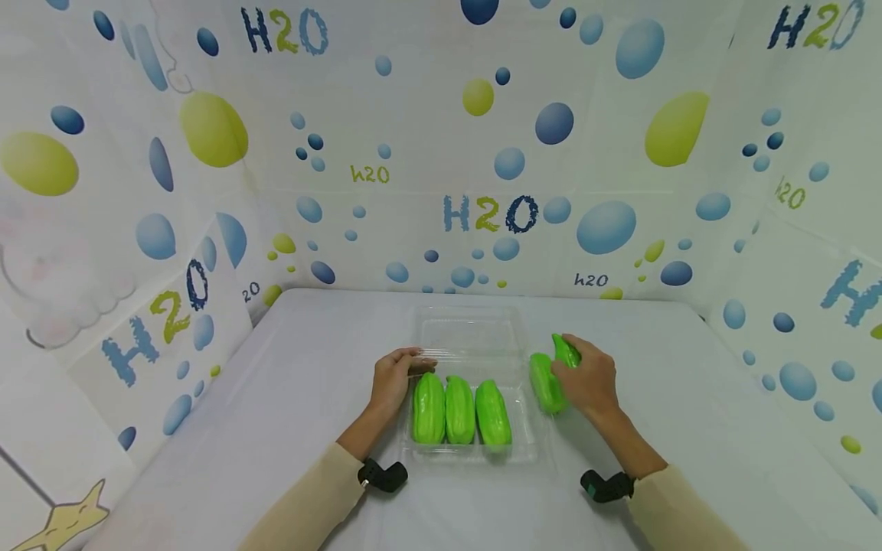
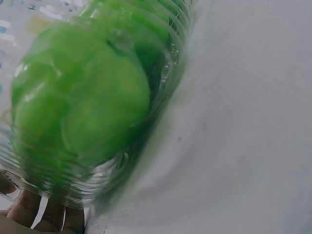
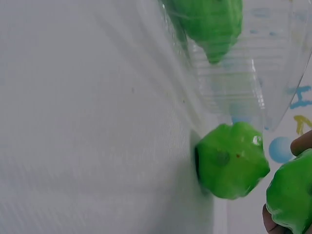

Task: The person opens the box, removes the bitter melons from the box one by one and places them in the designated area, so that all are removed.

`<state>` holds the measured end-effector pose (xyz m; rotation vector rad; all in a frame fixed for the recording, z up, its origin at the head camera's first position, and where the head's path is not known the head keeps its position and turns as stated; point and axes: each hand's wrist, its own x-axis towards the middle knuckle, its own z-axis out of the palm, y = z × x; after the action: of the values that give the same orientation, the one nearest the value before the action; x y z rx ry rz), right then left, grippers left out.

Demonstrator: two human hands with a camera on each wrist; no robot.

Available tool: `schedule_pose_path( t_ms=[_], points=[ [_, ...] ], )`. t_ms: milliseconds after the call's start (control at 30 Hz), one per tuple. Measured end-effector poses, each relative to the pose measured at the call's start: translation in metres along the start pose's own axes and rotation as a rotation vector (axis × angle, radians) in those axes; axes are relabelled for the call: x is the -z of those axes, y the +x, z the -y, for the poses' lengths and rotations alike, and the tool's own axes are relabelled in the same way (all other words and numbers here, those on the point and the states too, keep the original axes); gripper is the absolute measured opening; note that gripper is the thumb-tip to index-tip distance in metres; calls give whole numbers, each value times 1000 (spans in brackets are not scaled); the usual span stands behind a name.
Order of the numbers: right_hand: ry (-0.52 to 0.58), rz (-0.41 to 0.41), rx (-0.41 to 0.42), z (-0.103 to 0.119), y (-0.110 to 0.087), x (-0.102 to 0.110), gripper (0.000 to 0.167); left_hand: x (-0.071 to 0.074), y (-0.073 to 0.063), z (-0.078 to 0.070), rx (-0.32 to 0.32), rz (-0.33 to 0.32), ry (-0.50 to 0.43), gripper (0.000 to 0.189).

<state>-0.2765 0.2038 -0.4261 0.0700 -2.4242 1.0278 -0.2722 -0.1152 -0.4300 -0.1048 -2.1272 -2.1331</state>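
A clear plastic clamshell box (image 1: 524,428) sits on the table with its lid (image 1: 470,329) folded back. Three bright green, ridged gourd-like vegetables stand side by side inside: a left one (image 1: 429,409), a middle one (image 1: 459,411) and a right one (image 1: 492,413). My left hand (image 1: 394,379) grips the box at its back left corner; its fingers (image 2: 24,207) show at the box's end in the left wrist view. Right of the box, my right hand (image 1: 587,376) holds another green gourd (image 3: 292,192) between thumb and fingers. A further gourd (image 1: 547,384) lies beside that hand.
A white cloth covers the table (image 1: 331,329). Behind it and at both sides hang white sheets (image 1: 413,107) printed with blue and green dots. A dark wrist camera sits on the left wrist (image 1: 383,476) and another on the right wrist (image 1: 606,486).
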Motion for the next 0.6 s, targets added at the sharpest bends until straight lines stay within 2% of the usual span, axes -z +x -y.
schedule_pose_path(
  t_ms=[233, 467, 600],
  points=[
    [-13, 24, -61, -11, 5, 2, 54, -1, 1, 0, 0, -5, 6, 31],
    [-55, 4, -77, -20, 7, -1, 54, 1, 15, 25, -1, -18, -15, 32],
    [-53, 12, -75, -24, 8, 0, 51, 0, 18, 31, -5, -33, -10, 32]
  ],
)
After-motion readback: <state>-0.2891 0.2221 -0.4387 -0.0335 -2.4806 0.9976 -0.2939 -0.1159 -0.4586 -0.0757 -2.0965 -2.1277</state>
